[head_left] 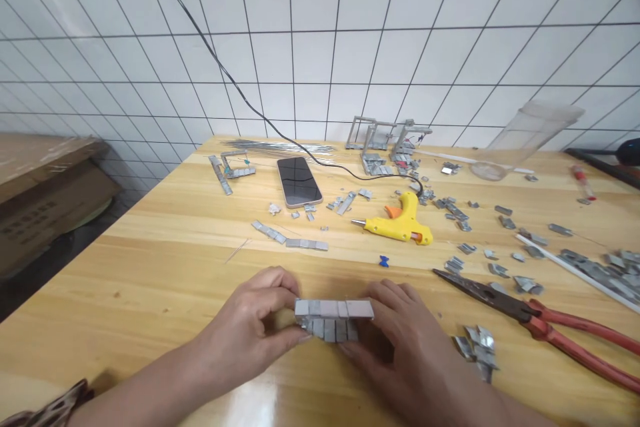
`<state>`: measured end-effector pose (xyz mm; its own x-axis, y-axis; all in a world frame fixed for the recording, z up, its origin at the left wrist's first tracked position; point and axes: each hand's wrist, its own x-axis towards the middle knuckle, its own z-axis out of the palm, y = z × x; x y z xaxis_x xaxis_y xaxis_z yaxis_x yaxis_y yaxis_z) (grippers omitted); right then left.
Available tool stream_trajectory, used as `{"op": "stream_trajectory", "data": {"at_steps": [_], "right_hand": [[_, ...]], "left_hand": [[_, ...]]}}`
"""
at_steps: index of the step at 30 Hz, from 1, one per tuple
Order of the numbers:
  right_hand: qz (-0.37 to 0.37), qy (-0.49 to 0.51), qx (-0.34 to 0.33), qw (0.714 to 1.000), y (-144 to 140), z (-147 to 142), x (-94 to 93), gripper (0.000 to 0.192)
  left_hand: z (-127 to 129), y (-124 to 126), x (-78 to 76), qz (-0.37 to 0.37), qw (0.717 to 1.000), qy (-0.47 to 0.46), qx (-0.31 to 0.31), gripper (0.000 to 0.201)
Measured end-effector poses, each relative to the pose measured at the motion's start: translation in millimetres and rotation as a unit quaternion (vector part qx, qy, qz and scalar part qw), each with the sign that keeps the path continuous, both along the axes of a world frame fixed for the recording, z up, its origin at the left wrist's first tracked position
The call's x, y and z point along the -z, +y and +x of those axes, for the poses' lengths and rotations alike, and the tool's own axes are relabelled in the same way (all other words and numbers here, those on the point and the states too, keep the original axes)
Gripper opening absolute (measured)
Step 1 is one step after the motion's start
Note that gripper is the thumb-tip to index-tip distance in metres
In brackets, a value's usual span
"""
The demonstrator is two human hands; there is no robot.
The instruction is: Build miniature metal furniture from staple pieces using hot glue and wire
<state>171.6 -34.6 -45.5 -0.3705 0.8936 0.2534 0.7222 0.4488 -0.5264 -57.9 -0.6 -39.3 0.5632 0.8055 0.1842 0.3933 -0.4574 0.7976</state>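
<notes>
Currently left hand (265, 317) and right hand (405, 340) have fingers clamped on opposite ends of a segmented silver metal piece (334, 309), front-center at tabletop (165, 260), contact unclear; yellow glue gun (403, 221) beyond, red-handled pliers (536, 317) right.

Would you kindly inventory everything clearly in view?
Assembly: one, silver, between hands
Metal pieces: many, silver, scattered
Metal frames: several, silver, back
Rods: many, silver, back
Glue gun: one, yellow, centre
Cable: one, black, back
Phone: one, black, centre
Pliers: one, red-handled, right
Bit: one, blue, centre
Container: one, clear, right
Tube: one, red, right
Strips: two, white, right
Table: one, brown, below
Wall: one, white, behind
Carton: one, brown, left
Sleeve: one, brown, left
Left hand: one, bare, assembly's left
Right hand: one, bare, assembly's right
</notes>
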Motion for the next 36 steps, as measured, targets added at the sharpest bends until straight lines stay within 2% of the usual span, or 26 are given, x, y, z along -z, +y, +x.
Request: {"op": "stream_trajectory", "data": {"at_steps": [6,19,25,28,32,36], "right_hand": [[0.000,-0.001,-0.009,1.000,1,-1,2.5,0.007],[0.038,0.007,-0.012,0.999,0,0,3.6,0.008],[0.038,-0.004,-0.014,0.999,-1,0,5.8,0.007],[0.046,-0.021,-0.019,0.999,-1,4,8.7,0.004],[0.054,-0.042,-0.040,0.997,-2,8,15.0,0.003],[0.066,-0.060,-0.021,0.996,-2,13,22.0,0.002]], "left_hand": [[1,-1,-0.1,-0.009,1.000,-0.003,-0.002,0.006],[2,-2,0.5,0.023,1.000,-0.012,0.006,0.007],[1,0,1.6,0.017,1.000,0.009,0.004,0.011],[-1,2,0.8,0.011,1.000,0.021,0.007,0.005],[-3,4,-1.2,0.012,0.999,0.033,0.005,0.023],[-5,3,-1.0,0.024,0.999,0.034,0.013,0.021]]}}
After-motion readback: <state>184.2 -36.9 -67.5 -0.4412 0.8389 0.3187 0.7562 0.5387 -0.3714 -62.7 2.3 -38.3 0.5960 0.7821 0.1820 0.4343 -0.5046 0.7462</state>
